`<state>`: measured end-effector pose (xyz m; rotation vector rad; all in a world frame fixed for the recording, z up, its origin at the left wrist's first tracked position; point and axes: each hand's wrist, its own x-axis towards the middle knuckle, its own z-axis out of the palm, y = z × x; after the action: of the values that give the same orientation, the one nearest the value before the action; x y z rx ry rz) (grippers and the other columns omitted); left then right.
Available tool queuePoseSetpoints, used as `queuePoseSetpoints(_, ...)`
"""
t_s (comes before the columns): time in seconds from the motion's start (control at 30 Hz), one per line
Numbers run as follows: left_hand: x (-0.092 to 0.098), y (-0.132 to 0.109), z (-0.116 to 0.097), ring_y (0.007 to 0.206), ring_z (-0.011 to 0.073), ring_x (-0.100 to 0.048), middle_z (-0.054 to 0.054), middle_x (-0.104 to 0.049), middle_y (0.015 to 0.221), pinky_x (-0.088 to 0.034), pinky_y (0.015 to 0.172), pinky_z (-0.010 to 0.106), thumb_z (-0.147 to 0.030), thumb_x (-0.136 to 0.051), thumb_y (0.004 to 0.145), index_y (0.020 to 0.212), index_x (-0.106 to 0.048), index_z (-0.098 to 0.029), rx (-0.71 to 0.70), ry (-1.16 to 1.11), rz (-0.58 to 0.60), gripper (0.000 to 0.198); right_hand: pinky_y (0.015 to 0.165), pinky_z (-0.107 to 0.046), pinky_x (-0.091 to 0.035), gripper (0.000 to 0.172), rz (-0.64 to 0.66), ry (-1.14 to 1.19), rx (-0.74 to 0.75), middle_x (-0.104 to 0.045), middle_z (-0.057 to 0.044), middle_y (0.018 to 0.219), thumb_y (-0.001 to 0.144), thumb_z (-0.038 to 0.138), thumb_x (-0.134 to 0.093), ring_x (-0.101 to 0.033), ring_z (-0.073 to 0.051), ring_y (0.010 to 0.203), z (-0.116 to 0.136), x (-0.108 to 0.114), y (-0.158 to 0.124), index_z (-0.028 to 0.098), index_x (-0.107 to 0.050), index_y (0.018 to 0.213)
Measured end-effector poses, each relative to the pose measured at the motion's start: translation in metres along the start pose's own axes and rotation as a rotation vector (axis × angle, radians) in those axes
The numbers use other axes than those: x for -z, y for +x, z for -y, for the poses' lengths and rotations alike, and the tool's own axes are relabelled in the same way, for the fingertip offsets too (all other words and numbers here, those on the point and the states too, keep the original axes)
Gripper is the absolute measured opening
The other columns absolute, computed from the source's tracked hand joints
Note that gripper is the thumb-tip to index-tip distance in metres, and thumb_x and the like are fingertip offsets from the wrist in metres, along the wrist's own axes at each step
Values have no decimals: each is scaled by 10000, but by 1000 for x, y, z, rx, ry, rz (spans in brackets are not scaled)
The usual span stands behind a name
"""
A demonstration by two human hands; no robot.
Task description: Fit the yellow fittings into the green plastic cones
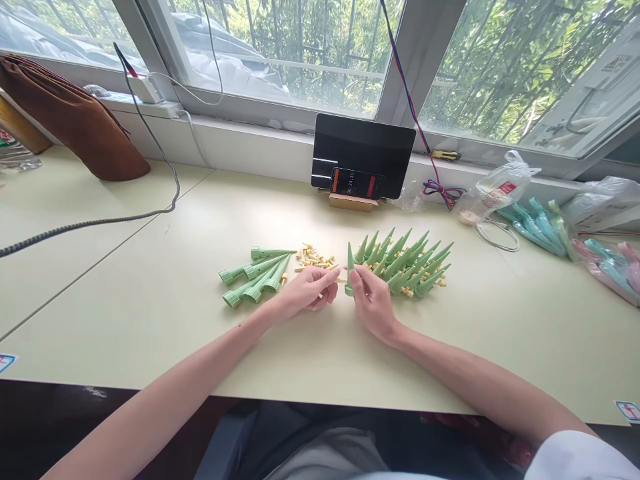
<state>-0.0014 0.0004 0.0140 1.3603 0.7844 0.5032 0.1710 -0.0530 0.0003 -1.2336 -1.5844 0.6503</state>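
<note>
My right hand (375,303) is closed around a green plastic watering spike (349,253), which stands nearly upright with its tip up. Close to the spike's side, my left hand (316,288) pinches a small yellow plastic valve (341,280); whether the two parts touch, I cannot tell. Left of my hands lie several loose green spikes (257,287), their wide open ends mostly toward me. Loose yellow valves (315,256) are heaped just beyond my left hand. On the right, many green spikes with yellow valves in them (413,257) stand tilted in rows, partly hidden by my right hand.
A phone (356,183) leans against a black tablet (370,143) on a cardboard stand (353,203). A dark cable (100,221) crosses the table at left, near a brown pouch (85,127). Plastic bags (500,190) and bagged green-blue items (537,227) lie at right.
</note>
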Motion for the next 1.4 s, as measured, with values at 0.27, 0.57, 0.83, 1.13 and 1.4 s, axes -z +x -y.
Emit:
queuePoseSetpoints(0.27, 6, 1, 5, 326, 21, -294, -30, -461, 507, -159, 333, 182, -597, -536, 898, 667, -571, -134, -3, -42, 142, 519, 630, -279, -394, 364, -5, -64, 114, -546, -22, 730, 1027, 385, -374, -481, -151, 673, -1, 1, 0, 186, -614, 839)
queuePoseSetpoints(0.57, 3, 1, 8, 340, 19, -263, -44, -407, 518, -138, 322, 176, -582, -603, 860, 661, -554, -144, 3, -83, 117, 484, 646, -282, -400, 399, 7, -85, 129, -544, -29, 728, 1027, 405, -368, -494, -158, 684, -3, 0, 0, 197, -549, 739)
queuePoseSetpoints(0.83, -1, -1, 3, 344, 35, -331, -43, -442, 500, -220, 340, 184, -523, -592, 877, 645, -521, -146, -87, 57, 57, 448, 586, -263, -342, 408, 8, -65, 84, -415, 10, 643, 1026, 403, -366, -391, -134, 603, 1, -1, 1, 199, -480, 691)
queuePoseSetpoints(1.13, -6, -4, 1, 529, 87, -445, -4, -550, 573, -356, 511, 216, -370, -537, 916, 630, -589, -141, -391, 510, -157, 370, 522, -253, -305, 465, 9, -56, 1, -393, 19, 602, 1015, 461, -361, -343, -121, 544, -2, -1, 1, 192, -567, 695)
queuePoseSetpoints(1.4, -9, -5, 1, 547, 96, -444, -12, -540, 574, -363, 550, 222, -307, -562, 913, 619, -571, -151, -444, 597, -219, 333, 527, -259, -285, 435, 2, -31, 0, -358, 31, 594, 1016, 421, -376, -312, -115, 537, -2, -2, 2, 189, -553, 694)
